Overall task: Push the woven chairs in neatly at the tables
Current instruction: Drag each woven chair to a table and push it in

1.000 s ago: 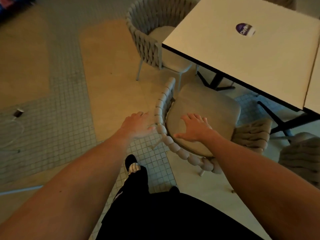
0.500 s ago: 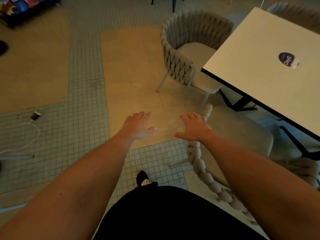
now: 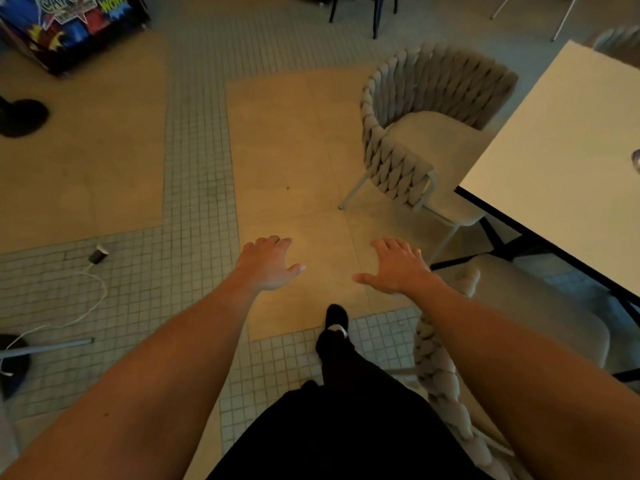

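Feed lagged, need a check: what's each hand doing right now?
Left hand: open, fingers spread, holding nothing.
Right hand: open, fingers spread, holding nothing.

**Legible text: one item**

Printed panel [image 3: 65,26], top left, standing on the floor: blue comic-style artwork bearing the word "WOW" in yellow-green letters at its upper right. Pale stylised lettering above the starburst graphics is too blurred to read. No other text readable.

Grey woven chair [image 3: 398,161]; white table [image 3: 561,161]
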### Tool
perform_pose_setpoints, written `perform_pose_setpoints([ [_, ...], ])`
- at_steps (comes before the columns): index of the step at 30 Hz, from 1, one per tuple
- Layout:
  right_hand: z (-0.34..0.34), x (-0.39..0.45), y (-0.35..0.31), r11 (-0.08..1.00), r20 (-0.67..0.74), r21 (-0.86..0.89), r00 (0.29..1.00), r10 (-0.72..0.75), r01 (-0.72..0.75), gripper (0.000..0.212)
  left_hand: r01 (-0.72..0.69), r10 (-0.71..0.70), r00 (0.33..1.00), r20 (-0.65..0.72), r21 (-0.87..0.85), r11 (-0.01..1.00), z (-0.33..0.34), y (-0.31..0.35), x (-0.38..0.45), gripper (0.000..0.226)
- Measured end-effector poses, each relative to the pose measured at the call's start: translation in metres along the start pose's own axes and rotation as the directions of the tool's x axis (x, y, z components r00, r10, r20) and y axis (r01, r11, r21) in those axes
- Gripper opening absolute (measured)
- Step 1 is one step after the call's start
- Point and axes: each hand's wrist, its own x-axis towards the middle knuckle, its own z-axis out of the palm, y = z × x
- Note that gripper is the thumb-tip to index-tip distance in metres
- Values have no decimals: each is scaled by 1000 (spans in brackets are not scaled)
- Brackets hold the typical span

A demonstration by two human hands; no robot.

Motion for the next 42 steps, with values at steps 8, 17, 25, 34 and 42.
perform_pose_setpoints([
  [8,-67,111,-5,1000,-27,10,1000,-13,14,97,47,-47,997,-56,9,999,-62,-28,108,79],
  [17,-140,208,-5,999,-5,-20,999,-33,33,94,65,-65,996,-62,-5,998,-126,-49,203,82],
  [25,-186,296,-12,1000,7,21,1000,5,-5,93,-8,10,999,-47,41,999,-186,-88,303,83],
  [34,-238,396,-32,978,-10,131,986,165,-162,95,-157,154,988,28,145,977,-277,-137,434,83],
  [42,-275,455,-37,921,-15,255,951,309,-295,96,-304,290,952,94,204,931,-341,-147,520,84],
])
